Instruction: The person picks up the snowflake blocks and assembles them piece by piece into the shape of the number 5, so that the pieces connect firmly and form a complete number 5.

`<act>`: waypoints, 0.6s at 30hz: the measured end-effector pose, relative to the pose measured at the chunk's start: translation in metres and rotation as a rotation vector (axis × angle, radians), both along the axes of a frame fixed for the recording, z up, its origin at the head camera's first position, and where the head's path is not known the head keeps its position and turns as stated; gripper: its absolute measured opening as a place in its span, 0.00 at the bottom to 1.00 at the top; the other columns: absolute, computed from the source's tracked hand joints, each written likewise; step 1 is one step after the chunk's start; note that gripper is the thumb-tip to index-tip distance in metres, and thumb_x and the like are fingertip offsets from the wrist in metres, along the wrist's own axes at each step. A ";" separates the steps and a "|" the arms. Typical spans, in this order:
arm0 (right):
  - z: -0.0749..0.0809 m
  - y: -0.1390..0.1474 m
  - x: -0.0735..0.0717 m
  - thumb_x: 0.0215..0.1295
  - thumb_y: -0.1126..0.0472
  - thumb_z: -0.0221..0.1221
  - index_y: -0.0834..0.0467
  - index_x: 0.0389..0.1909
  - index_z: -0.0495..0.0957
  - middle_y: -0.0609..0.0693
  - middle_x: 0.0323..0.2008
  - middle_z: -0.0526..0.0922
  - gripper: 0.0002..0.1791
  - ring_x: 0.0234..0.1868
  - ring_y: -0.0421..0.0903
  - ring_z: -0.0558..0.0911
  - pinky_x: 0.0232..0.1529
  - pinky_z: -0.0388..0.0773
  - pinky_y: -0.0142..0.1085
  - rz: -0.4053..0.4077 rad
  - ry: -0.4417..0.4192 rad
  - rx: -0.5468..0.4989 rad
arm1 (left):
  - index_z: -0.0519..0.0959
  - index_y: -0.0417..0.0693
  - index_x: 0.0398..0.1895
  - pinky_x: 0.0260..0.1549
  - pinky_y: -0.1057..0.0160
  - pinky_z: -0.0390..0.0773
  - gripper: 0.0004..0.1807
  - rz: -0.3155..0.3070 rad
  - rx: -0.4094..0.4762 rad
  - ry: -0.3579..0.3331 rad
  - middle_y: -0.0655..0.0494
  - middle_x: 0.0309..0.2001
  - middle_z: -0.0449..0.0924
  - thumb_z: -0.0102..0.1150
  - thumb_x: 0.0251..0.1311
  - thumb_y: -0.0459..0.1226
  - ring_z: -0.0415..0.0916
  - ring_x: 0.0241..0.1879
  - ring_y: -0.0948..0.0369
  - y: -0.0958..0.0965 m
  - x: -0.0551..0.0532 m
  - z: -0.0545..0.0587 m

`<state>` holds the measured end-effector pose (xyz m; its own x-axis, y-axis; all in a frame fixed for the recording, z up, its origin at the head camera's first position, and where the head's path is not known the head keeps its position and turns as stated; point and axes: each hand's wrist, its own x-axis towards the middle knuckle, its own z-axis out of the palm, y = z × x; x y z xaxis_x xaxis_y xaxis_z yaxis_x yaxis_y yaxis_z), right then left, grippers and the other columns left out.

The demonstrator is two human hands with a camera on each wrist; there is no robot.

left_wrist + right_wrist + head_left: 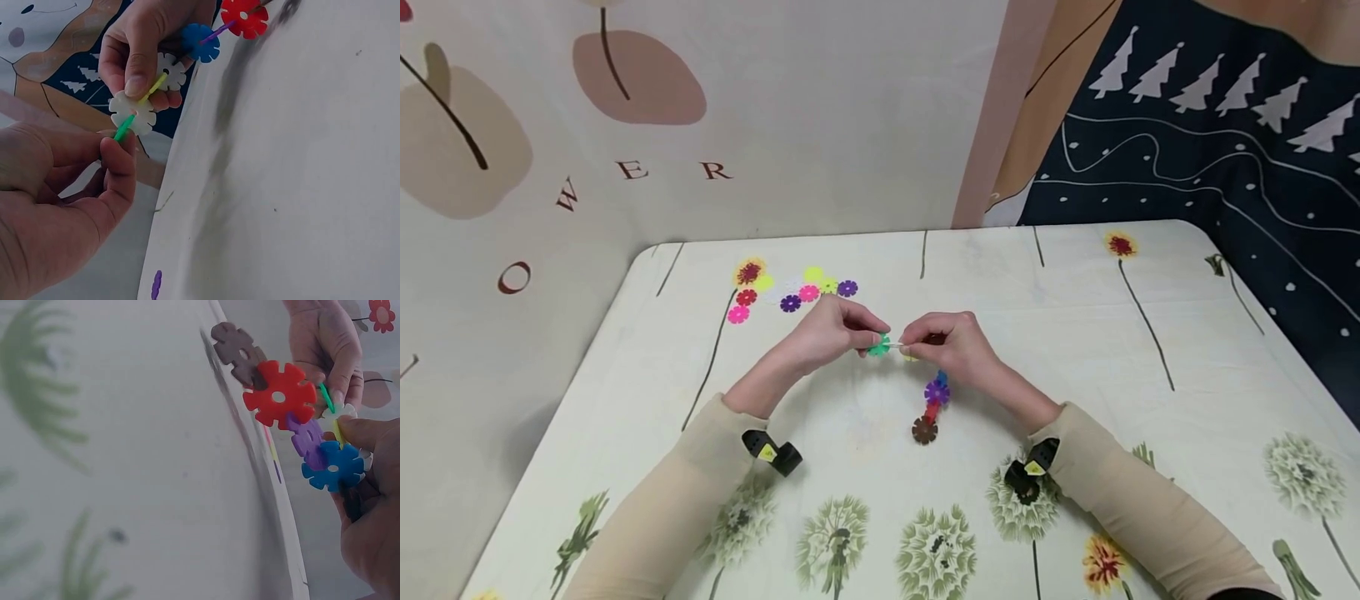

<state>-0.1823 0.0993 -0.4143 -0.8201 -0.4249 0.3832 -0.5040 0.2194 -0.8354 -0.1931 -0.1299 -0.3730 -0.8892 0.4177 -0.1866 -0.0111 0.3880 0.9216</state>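
Between finger and thumb my left hand (pixel 838 329) pinches a green notched plastic disc (pixel 879 345). The green disc stands edge-on in the left wrist view, meeting a white disc (pixel 132 114) at the end of a chain. My right hand (pixel 955 346) grips that chain close to the white disc, its thumb by a yellow disc (pixel 153 87). From the right hand the chain hangs on with a blue disc (pixel 332 467), a purple disc (pixel 309 440), a red disc (pixel 279 397) and a brown disc (pixel 239 353) at its end. The right fingers partly hide the middle discs.
Loose discs lie at the back left of the table (pixel 865 450), among them a pink disc (pixel 738 314), a red one (pixel 747 297) and a purple one (pixel 847 288). The tablecloth has printed flowers. Behind it hangs a patterned curtain (pixel 850 125).
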 end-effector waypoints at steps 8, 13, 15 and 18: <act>0.002 -0.002 0.000 0.57 0.75 0.71 0.65 0.31 0.88 0.55 0.35 0.89 0.04 0.34 0.44 0.86 0.38 0.86 0.31 -0.043 -0.085 -0.031 | 0.86 0.33 0.49 0.46 0.50 0.84 0.11 0.032 0.015 -0.011 0.46 0.42 0.86 0.65 0.66 0.28 0.82 0.34 0.53 -0.001 -0.001 -0.002; 0.000 0.000 0.000 0.59 0.74 0.71 0.65 0.33 0.88 0.56 0.36 0.88 0.03 0.34 0.44 0.86 0.38 0.86 0.32 -0.050 -0.134 -0.037 | 0.85 0.35 0.50 0.48 0.52 0.85 0.12 0.061 0.033 -0.019 0.45 0.42 0.86 0.66 0.66 0.30 0.84 0.37 0.52 -0.003 -0.002 -0.004; -0.002 0.001 -0.001 0.60 0.74 0.71 0.65 0.33 0.88 0.56 0.36 0.88 0.03 0.34 0.44 0.85 0.38 0.86 0.31 -0.059 -0.158 -0.035 | 0.85 0.35 0.51 0.47 0.54 0.86 0.12 0.085 0.055 -0.035 0.45 0.43 0.85 0.66 0.66 0.29 0.85 0.37 0.53 -0.005 -0.002 -0.005; -0.002 0.002 -0.002 0.60 0.72 0.71 0.64 0.34 0.88 0.55 0.36 0.88 0.03 0.34 0.45 0.86 0.37 0.85 0.30 -0.078 -0.183 -0.024 | 0.83 0.33 0.50 0.45 0.57 0.87 0.11 0.125 0.101 -0.085 0.42 0.41 0.85 0.65 0.66 0.28 0.86 0.37 0.53 -0.006 -0.003 -0.007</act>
<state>-0.1843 0.1013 -0.4165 -0.9071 -0.3499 0.2339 -0.3254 0.2306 -0.9170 -0.1964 -0.1361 -0.3799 -0.9182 0.3256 -0.2258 -0.1327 0.2842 0.9495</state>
